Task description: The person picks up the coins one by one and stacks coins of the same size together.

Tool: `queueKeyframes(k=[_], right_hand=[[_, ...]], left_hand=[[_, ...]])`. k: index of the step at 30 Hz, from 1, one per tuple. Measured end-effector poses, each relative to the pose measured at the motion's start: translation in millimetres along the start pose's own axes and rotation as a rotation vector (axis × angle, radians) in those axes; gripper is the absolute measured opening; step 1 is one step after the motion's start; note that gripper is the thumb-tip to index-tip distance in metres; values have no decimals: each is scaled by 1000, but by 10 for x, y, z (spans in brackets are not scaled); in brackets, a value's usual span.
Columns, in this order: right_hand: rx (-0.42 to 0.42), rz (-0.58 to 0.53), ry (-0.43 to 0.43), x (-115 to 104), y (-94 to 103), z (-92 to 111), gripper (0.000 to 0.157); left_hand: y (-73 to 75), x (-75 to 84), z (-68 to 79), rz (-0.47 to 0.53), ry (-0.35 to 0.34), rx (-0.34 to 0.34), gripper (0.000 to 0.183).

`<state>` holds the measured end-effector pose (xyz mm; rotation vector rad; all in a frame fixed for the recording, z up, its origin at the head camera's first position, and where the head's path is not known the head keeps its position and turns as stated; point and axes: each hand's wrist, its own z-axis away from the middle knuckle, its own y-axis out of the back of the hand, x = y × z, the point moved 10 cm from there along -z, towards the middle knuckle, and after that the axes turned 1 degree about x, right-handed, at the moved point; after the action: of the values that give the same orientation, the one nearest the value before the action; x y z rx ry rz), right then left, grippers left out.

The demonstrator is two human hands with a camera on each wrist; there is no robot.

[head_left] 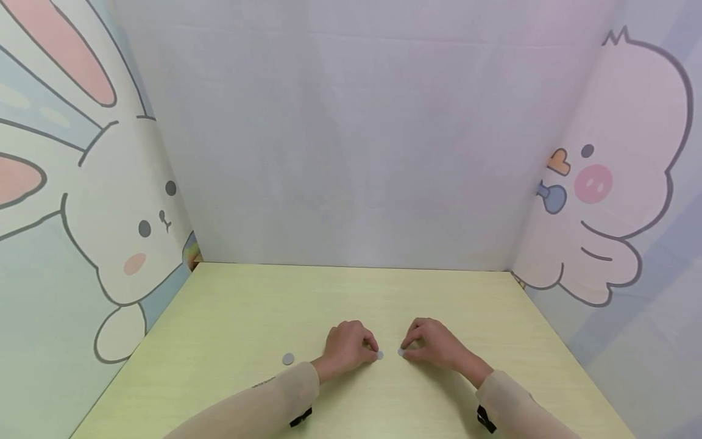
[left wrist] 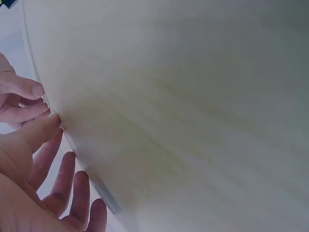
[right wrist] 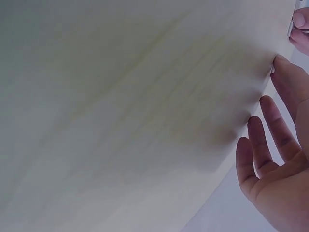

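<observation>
Both hands are low over the table near its middle, facing each other. My left hand (head_left: 348, 349) pinches a small round grey disc (head_left: 380, 355) between thumb and forefinger. A short gap to the right, my right hand (head_left: 433, 344) pinches a second grey disc (head_left: 401, 352) the same way, mostly covered by the fingertips. A third disc (head_left: 287, 359) lies flat on the table, left of the left hand. In the left wrist view that loose disc (left wrist: 107, 197) shows edge-on beside the little finger. The thumb and finger of each hand meet right at the tabletop.
The pale yellow wooden table (head_left: 263, 305) reaches back to a plain white curtain (head_left: 351, 152). Cloth walls with a cartoon rabbit (head_left: 117, 213) and a cartoon chick (head_left: 641, 122) stand along the left and right sides.
</observation>
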<state>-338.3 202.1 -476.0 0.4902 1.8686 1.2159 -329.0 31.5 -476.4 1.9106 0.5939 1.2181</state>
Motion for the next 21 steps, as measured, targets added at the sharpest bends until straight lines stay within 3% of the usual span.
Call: queueKeyframes(k=[21], right_hand=[[-45,13,105,-106,-15,-30,4]], left_hand=[[-58,-38,-29,-5,-3,-10,15]])
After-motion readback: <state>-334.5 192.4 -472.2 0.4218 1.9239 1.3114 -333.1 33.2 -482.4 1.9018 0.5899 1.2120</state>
